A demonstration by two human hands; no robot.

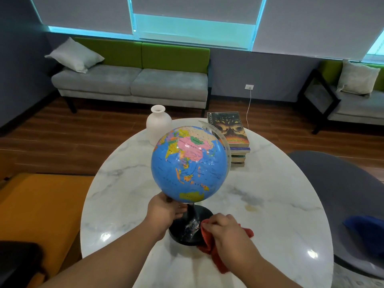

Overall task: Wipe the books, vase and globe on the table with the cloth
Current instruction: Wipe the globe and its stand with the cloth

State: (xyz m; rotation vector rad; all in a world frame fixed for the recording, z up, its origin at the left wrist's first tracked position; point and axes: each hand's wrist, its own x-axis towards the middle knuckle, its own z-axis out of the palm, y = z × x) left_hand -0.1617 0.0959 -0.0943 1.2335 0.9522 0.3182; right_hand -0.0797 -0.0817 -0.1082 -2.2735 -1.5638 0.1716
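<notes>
Two hands are seen low in the view. The red cloth (216, 259) is bunched in the curled fingers of the right hand (223, 229) and pressed against the right side of the black base (185, 232) of the globe (189, 163). The stem just under the blue sphere is gripped by the left hand (164, 210), with the fingers wrapped round it. The globe is held on the near part of the white marbled table (274, 204). Place names are printed on its coloured countries but are too small to be read. Farther back on the table, a white vase (158, 125) is stood upright at the left. A stack of books (231, 129) is laid at the right, partly hidden by the globe's clear arc. Along the top book's edge the letters "GA'HOOL" can be made out; the title on its cover is blurred. Beyond the table, a grey sofa (133, 84) with a green back is set against the wall.
</notes>
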